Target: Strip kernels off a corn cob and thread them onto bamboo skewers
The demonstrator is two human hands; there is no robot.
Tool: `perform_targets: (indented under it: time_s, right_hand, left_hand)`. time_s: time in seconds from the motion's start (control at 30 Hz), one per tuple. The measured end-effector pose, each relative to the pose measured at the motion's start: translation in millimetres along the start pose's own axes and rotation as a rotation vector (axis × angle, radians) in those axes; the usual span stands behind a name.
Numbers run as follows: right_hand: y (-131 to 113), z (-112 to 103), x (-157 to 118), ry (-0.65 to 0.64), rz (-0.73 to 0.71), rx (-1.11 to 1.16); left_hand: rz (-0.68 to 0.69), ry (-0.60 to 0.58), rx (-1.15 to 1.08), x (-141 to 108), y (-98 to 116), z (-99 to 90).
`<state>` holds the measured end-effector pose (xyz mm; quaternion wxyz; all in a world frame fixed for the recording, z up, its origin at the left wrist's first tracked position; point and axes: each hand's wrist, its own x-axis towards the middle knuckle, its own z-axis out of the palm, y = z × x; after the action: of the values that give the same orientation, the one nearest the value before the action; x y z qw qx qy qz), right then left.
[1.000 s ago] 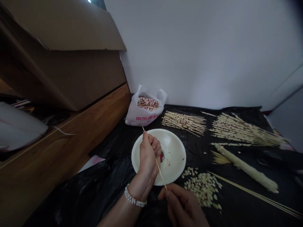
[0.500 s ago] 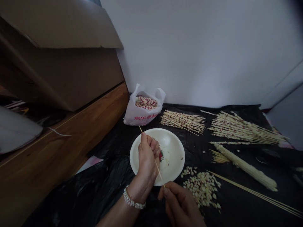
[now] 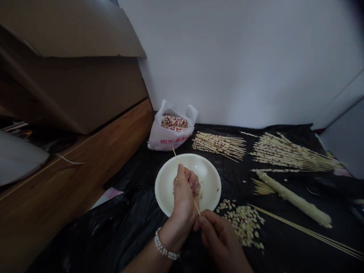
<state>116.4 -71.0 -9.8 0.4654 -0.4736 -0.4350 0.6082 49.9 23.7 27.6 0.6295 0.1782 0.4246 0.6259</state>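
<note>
My left hand [image 3: 185,189] is closed round a thin wooden skewer [image 3: 196,206] above the white bowl [image 3: 209,172]. One end of the stick pokes out past the thumb, toward the bag. Lower down, my right hand [image 3: 216,231] pinches the other end between thumb and fingers, close to the left wrist. Whatever else the left palm holds is hidden. A few pale bits lie in the bowl. Loose red and white corn kernels [image 3: 246,223] are heaped on the black sheet [image 3: 125,220] to the right of the bowl.
A plastic bag [image 3: 167,138] with corn cobs stands behind the bowl. Two piles of kernel-threaded skewers [image 3: 217,144] [image 3: 280,151] lie at the right. Nearer are a stripped cob [image 3: 295,199] and bare skewers [image 3: 307,233]. A cardboard box [image 3: 85,87] stands at the left.
Both hands have shifted a little to the right. My right hand is now higher and nearer my left wrist, with less of the skewer showing between the hands.
</note>
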Motion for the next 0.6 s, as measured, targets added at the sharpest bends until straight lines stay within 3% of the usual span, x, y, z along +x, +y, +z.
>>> perform_targets:
  time_s: [0.27,0.6]
  right_hand:
    - [-0.9,-8.9,4.1,-0.094,0.016,-0.177]
    - [-12.5,-11.5,10.7,0.006,-0.06,-0.303]
  left_hand:
    - [-0.002,0.008,0.055,-2.9,-2.7,-5.1]
    - [-0.025,0.036,0.044,-5.6,-13.4,-10.1]
